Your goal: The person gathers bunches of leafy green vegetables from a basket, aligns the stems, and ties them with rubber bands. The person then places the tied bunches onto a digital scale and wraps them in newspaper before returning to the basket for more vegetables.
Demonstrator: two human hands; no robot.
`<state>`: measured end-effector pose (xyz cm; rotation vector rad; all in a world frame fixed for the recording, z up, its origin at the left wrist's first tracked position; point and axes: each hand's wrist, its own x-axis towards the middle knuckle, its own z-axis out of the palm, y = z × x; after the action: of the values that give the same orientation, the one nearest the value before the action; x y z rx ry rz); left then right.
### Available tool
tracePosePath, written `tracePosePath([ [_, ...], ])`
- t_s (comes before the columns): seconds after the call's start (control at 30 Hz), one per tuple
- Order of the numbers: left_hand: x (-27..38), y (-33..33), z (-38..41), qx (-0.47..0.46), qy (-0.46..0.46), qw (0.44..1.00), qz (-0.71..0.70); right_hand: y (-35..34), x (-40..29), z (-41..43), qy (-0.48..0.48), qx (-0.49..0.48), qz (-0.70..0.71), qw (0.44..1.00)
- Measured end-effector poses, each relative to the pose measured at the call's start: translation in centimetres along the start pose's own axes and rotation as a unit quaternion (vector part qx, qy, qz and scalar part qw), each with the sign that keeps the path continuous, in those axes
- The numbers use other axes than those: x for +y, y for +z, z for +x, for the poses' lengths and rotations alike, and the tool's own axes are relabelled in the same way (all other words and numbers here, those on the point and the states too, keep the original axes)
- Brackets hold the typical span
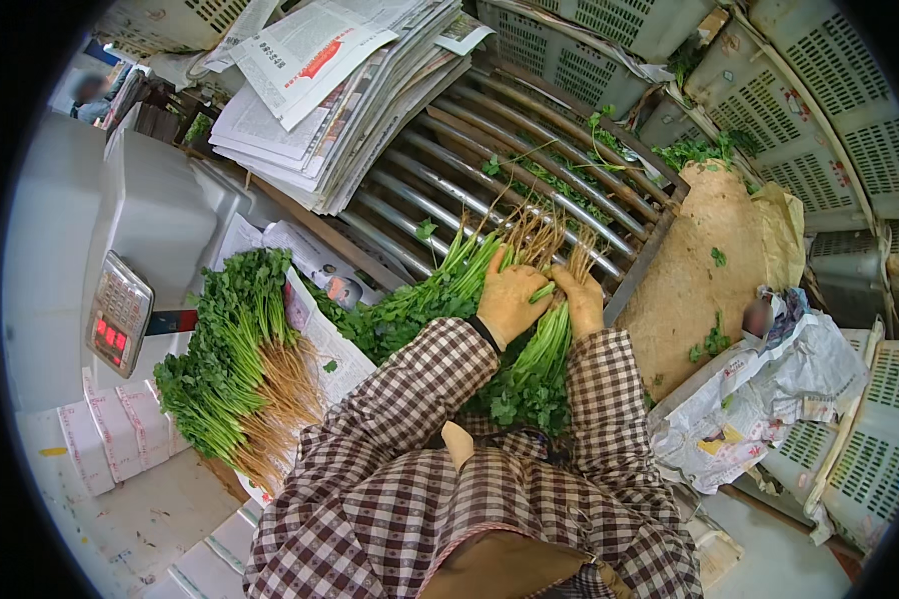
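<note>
Over the near edge of a metal roller rack, my two yellow-gloved hands are close together. My right hand [583, 301] grips a bunch of coriander [543, 348] near its brown roots, its leaves hanging down toward my body. My left hand [513, 301] has its index finger stretched out over more coriander stems [464, 273]. A few short green stems poke out between its thumb and fingers. Those other stems lie to the left with their roots on the rollers. My left palm is hidden from view.
A large pile of rooted coriander [247, 367] lies on newspaper [341, 356] at left, beside a scale display [120, 314] with red digits. Stacked newspapers [330, 97] sit on the roller rack [449, 191]. Right are a brown sack [689, 277], crumpled paper [764, 397] and plastic crates [786, 135].
</note>
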<state>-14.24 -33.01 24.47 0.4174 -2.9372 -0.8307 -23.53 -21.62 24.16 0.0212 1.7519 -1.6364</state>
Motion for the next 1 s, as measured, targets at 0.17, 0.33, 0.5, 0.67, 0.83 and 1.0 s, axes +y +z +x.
tracePosePath([
  [0.17, -1.6, -3.8, -0.1, 0.122, -0.004, 0.989, -0.082, -1.9, -1.2, -0.2, -0.050, 0.051, -0.106, 0.992],
  [0.33, -2.7, -4.1, -0.3, 0.000, -0.123, 0.988, 0.092, 1.8, -4.1, 0.9, 0.040, 0.053, -0.397, 0.916],
  [0.5, -3.5, -2.3, -0.8, 0.005, -0.131, 0.991, 0.029, 2.9, -2.2, 2.5, -0.048, -0.009, -0.351, 0.935],
  [0.67, -5.2, -3.0, -1.5, 0.066, -0.134, 0.989, -0.023, 1.0, -1.0, 1.8, -0.050, 0.029, -0.354, 0.933],
  [0.83, -4.1, -1.5, -1.7, 0.088, -0.120, 0.988, 0.042, 4.8, -1.2, 1.3, -0.111, 0.060, -0.420, 0.899],
  [1.0, -3.8, -1.4, -2.5, 0.075, -0.069, 0.994, 0.036, 2.5, -0.9, 2.5, 0.026, -0.113, -0.045, 0.992],
])
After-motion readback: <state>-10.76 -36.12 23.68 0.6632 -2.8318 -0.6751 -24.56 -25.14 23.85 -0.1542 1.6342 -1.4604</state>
